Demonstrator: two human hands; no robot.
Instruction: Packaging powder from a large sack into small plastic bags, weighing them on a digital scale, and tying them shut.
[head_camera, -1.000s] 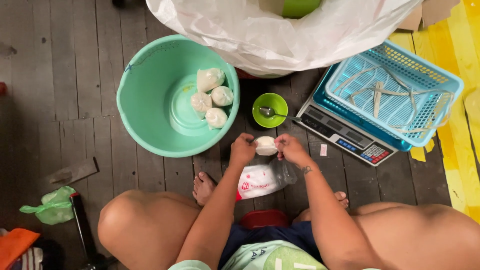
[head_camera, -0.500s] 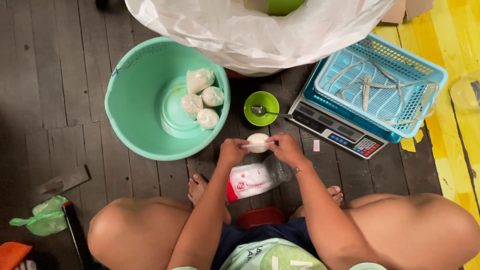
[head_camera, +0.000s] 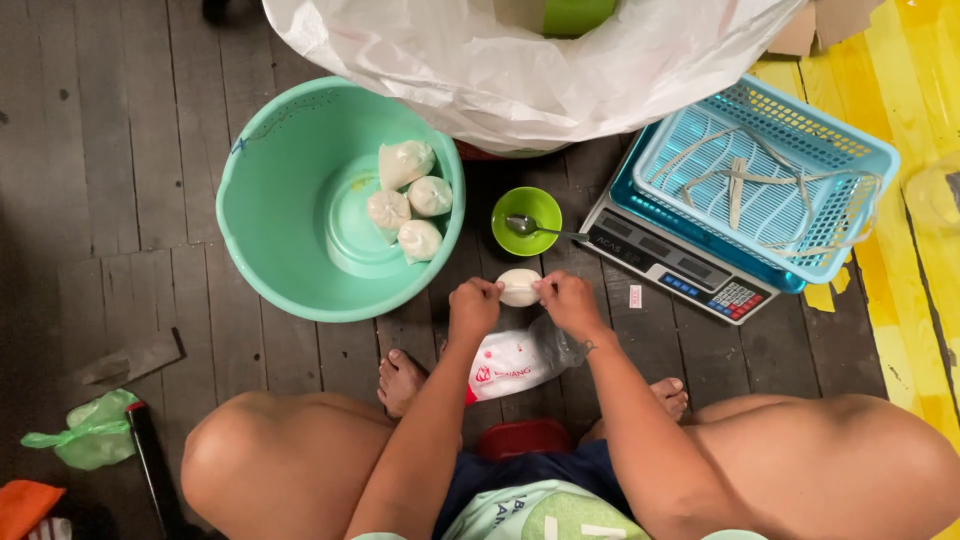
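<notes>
Both hands stay pinched on the small white pouch (head_camera: 519, 287), left hand (head_camera: 474, 308) and right hand (head_camera: 568, 303) gripping its ends just below the green bowl (head_camera: 527, 220); it hasn't joined the four in the basin (head_camera: 270, 190).

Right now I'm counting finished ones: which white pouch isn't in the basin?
The small white pouch pinched between the left hand and right hand; four others lie inside the green basin.

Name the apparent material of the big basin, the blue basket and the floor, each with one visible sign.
Basin: seemingly plastic, smooth mint green with soft sheen. Blue basket: likely moulded plastic, with an even lattice of slots. Floor: apparently dark weathered wood, with plank seams and grain.
</notes>
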